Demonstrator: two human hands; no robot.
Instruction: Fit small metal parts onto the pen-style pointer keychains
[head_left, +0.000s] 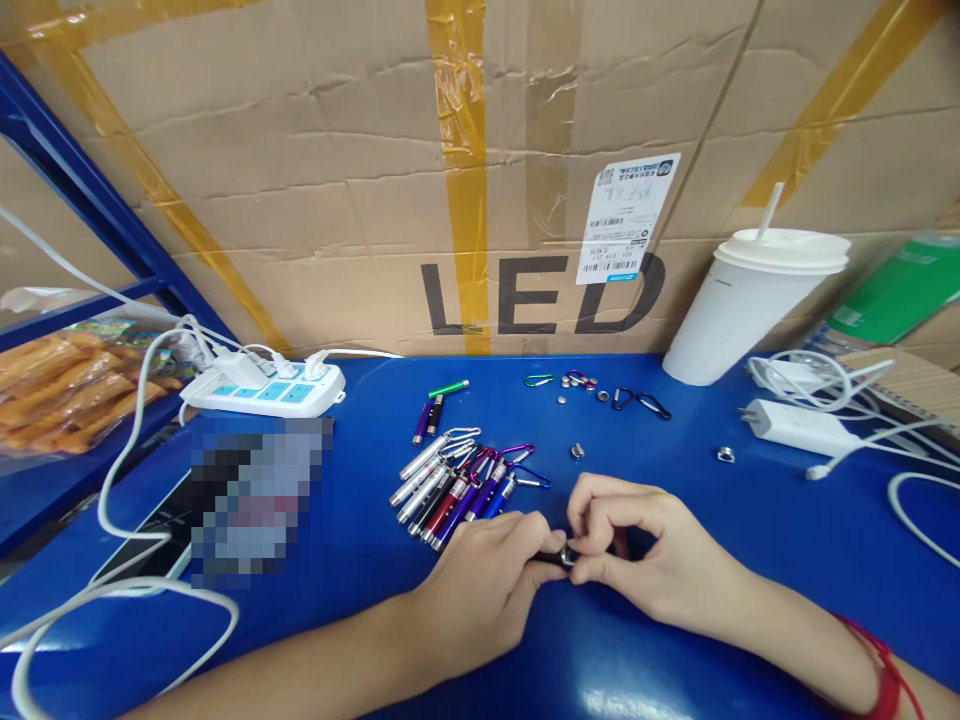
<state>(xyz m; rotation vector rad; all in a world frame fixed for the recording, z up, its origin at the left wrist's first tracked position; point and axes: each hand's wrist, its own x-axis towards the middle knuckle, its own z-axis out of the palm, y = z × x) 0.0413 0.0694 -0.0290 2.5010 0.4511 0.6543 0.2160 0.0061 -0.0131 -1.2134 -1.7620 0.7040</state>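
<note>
**Small torch in both hands, a pile still waiting**

I see my left hand (487,575) and right hand (637,555) pinched shut around one black keychain torch (556,556) at six o'clock; a dozen-odd torches (457,485) lie heaped at eleven, loose caps (577,450) beyond.

"LED" in black on the cardboard box (300,200)

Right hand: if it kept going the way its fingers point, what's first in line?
The right hand points left at the small black flashlight it pinches, with the left hand gripping the other end. So it would likely meet the left hand first; depth is hard to judge.
</note>
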